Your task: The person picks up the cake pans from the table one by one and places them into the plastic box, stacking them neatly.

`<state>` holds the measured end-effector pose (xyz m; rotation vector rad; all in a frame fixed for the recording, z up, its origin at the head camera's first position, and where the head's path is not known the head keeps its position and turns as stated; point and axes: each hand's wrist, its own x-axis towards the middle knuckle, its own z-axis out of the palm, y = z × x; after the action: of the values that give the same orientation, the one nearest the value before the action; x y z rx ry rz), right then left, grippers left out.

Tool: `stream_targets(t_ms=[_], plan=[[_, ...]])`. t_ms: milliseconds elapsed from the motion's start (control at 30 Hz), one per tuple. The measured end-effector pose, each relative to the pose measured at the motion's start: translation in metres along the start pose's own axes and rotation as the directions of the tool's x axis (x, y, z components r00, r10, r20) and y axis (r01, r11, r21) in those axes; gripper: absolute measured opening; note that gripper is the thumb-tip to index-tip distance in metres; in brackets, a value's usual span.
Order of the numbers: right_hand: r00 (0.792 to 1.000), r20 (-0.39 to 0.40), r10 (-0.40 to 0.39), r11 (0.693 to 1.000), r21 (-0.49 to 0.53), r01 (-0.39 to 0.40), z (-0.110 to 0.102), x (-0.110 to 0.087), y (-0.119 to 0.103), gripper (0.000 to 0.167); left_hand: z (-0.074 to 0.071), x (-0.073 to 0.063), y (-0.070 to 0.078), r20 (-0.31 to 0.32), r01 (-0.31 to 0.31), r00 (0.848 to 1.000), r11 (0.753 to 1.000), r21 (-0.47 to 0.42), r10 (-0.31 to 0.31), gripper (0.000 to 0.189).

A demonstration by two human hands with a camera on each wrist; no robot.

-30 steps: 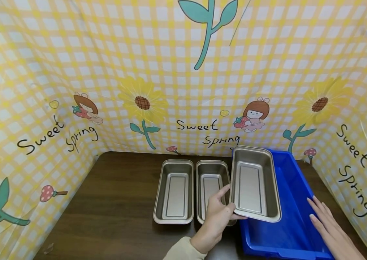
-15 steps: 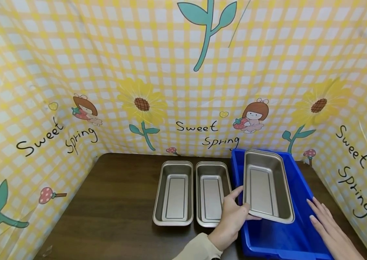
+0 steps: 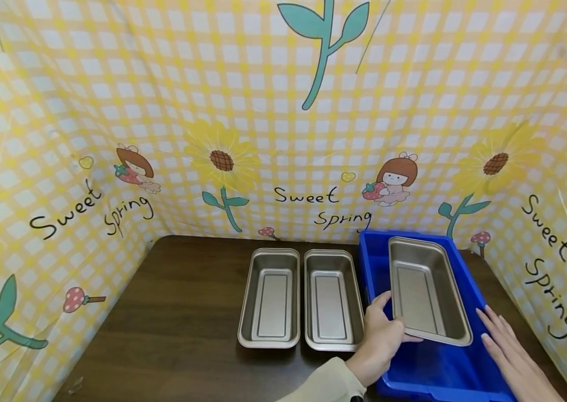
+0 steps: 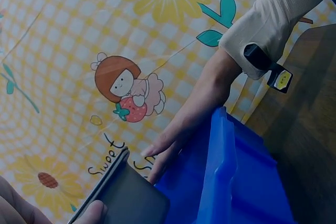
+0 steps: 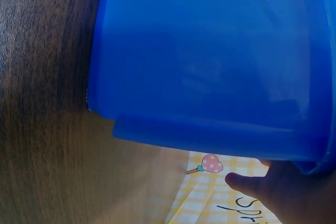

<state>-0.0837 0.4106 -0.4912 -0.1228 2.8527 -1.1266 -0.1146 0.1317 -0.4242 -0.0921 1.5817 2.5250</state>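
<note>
A metal loaf pan (image 3: 426,296) hangs tilted over the blue plastic bin (image 3: 436,385), its right side lower. My left hand (image 3: 379,338) grips the pan by its near left edge, thumb over the rim. In the left wrist view, that thumb lies against the grey pan (image 4: 134,198). My right hand (image 3: 512,352) lies with fairly straight fingers on the bin's right rim. The right wrist view catches the same hand (image 5: 294,192) dark, beside the bin's outer wall (image 5: 210,66).
Two more loaf pans, one on the left (image 3: 270,304) and one in the middle (image 3: 331,304), stand side by side left of the bin. All rest on a dark wooden table (image 3: 178,312). Patterned checked cloth (image 3: 283,123) walls off the back and sides.
My left hand has carried the loaf pan rightward, from the bin's left edge to over the bin, and the pan has tilted more. The right hand has stayed at the rim.
</note>
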Motion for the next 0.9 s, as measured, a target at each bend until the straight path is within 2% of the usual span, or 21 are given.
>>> stream_targets(t_ms=[233,433,633,900], plan=[[1.000,-0.015,0.008,1.000,-0.022,-0.008,0.001,-0.001,-0.002,0.068,0.011,0.001,-0.009,-0.039,-0.015,0.999,0.999,0.034,0.016,0.073],[1.000,-0.018,-0.008,1.000,-0.011,0.007,0.001,-0.001,0.001,0.067,0.013,0.002,-0.017,-0.070,0.010,0.998,0.999,0.051,-0.006,0.068],[1.000,-0.022,-0.005,1.000,-0.015,0.005,0.001,-0.002,0.002,0.067,0.019,0.005,-0.024,-0.085,0.035,0.996,0.999,0.036,-0.031,0.072],[1.000,-0.011,0.013,1.000,0.003,-0.013,0.002,-0.002,0.001,0.068,0.023,0.011,-0.032,-0.114,0.021,0.993,0.999,0.045,-0.016,0.073]])
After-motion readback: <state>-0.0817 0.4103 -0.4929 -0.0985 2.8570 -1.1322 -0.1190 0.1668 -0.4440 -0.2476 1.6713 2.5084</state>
